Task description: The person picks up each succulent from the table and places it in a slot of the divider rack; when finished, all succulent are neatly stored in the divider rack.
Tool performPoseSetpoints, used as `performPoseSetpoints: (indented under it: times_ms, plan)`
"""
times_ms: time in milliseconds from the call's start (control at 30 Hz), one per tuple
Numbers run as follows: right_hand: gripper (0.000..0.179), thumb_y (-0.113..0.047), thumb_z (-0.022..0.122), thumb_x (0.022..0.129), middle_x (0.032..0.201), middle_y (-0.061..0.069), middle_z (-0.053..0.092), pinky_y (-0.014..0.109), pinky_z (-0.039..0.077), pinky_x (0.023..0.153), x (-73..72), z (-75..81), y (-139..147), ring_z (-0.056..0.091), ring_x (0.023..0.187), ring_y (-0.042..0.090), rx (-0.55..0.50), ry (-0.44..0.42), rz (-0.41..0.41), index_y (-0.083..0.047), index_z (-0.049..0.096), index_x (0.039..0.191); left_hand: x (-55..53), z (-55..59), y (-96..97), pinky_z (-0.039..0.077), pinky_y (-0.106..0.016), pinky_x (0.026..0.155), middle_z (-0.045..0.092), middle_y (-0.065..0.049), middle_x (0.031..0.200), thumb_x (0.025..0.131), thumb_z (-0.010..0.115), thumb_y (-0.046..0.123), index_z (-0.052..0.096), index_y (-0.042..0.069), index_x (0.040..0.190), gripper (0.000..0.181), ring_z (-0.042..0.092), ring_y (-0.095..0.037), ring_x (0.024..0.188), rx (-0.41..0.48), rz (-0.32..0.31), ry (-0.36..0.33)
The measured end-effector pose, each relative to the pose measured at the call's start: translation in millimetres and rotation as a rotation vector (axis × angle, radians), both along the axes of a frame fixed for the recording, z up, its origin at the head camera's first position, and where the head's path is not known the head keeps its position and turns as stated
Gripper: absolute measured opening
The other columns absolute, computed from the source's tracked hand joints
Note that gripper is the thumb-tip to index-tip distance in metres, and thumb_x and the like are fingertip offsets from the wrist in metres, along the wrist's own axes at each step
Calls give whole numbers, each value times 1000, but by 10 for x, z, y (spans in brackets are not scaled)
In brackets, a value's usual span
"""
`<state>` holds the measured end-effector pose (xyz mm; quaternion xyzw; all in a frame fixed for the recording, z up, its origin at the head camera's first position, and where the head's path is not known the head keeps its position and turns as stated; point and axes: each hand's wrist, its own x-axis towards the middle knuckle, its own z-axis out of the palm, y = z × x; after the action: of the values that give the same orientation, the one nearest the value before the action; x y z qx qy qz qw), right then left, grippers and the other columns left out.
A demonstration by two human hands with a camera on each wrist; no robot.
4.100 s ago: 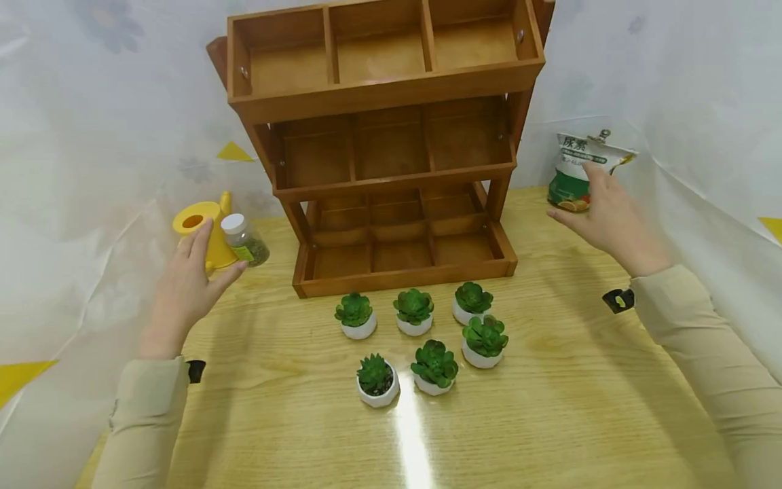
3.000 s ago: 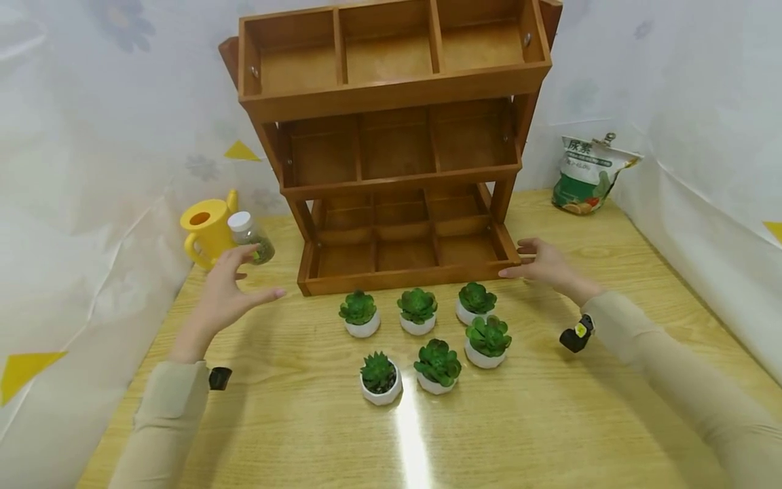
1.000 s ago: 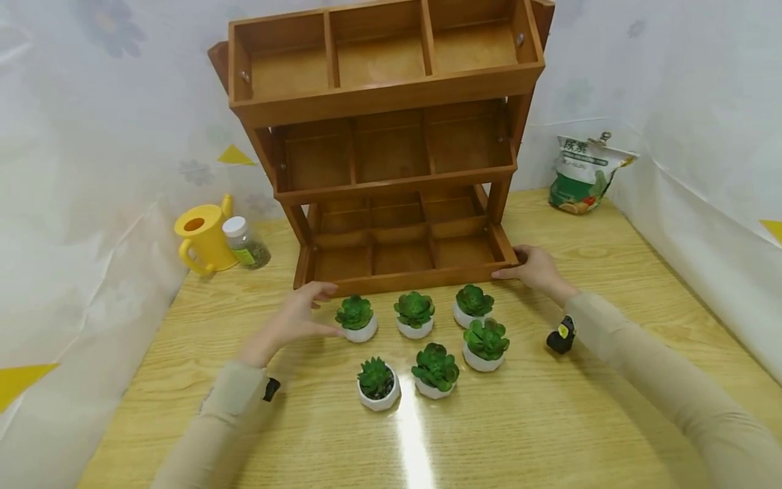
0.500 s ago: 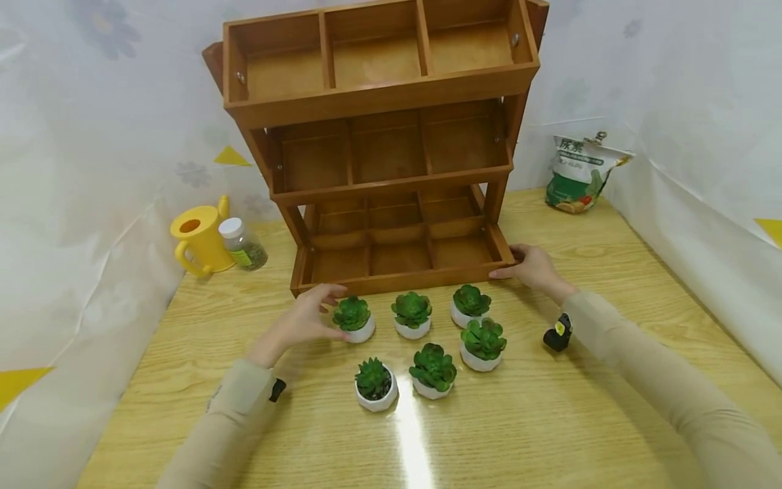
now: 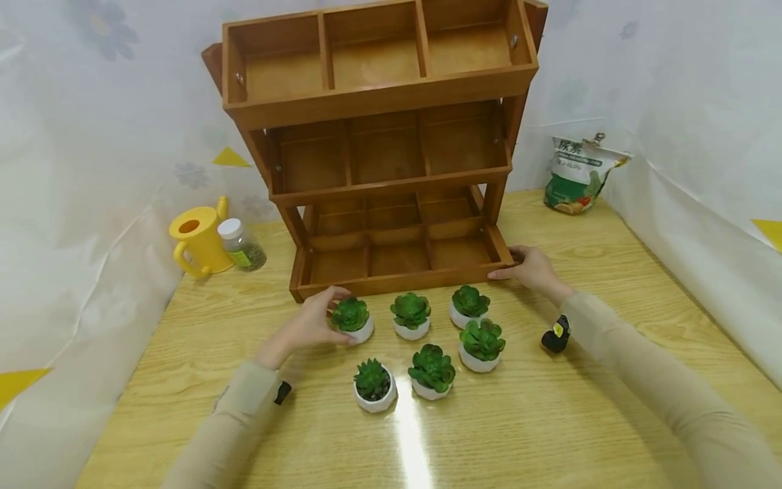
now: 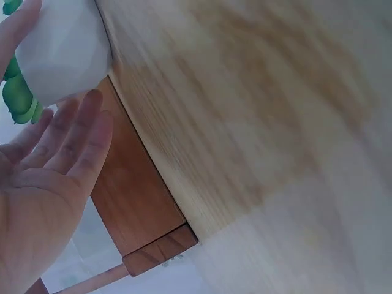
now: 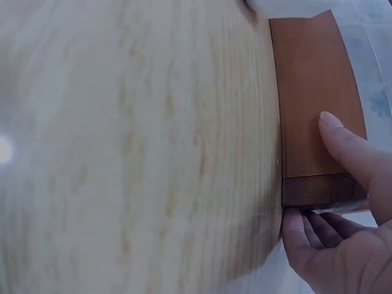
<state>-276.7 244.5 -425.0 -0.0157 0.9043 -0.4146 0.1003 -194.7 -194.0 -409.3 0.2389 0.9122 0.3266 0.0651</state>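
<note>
Green, the plant [image 5: 349, 314] stands just before the shelf [image 5: 403, 278], our left hand [image 5: 314, 322] curling its fingers round the pot [image 5: 363, 331]. With our right hand [image 5: 534, 269] we pinch the shelf's right corner, probably to steady it

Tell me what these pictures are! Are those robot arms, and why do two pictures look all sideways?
No robot here: those are a person's left hand and right hand. The wide picture comes from a camera worn on the head, looking forward and down. The sideways ones come from cameras worn on the wrists, so the table looks tipped in them.

On it stand six small potted plants and a wooden rack with compartments. Back left are a yellow watering can and a jar with a white lid; back right is a bag.

The right hand holds the rack's front corner. The left hand reaches around the back-left plant; I can't tell if its grip is tight.
</note>
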Motion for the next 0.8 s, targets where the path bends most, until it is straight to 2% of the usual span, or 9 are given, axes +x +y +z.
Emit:
performPoseSetpoints:
  times_ms: [267, 533, 667, 800]
  plan:
    - [90, -45, 77, 78, 136, 26, 50, 49, 42, 100, 7, 19, -12, 52, 118, 37, 1, 4, 2, 5, 38, 142, -2, -1, 21, 52, -42, 84, 66, -11, 110, 67, 88, 34, 50, 3, 127, 77, 62, -26, 99, -45, 26, -19]
    - [88, -42, 78, 79, 135, 27, 50, 49, 42, 100, 4, 18, -15, 52, 117, 38, 10, 6, -2, 6, 39, 141, 4, -6, 19, 52, -43, 84, 67, -9, 109, 68, 87, 32, 51, 6, 128, 74, 62, -25, 98, -55, 17, -3]
    - [91, -44, 78, 78, 135, 27, 50, 50, 41, 101, 6, 19, -15, 51, 119, 38, 16, 5, 1, 7, 39, 142, 4, -15, 18, 52, -44, 86, 67, -7, 108, 68, 88, 32, 51, 6, 127, 73, 63, -24, 98, -39, 3, 9]
    - [92, -46, 77, 77, 137, 27, 48, 50, 41, 101, 11, 9, 2, 50, 120, 39, 16, 6, 2, 6, 38, 142, -7, -28, 21, 52, -45, 90, 68, -7, 109, 66, 89, 28, 53, 7, 125, 72, 64, -24, 100, 13, -14, 24]
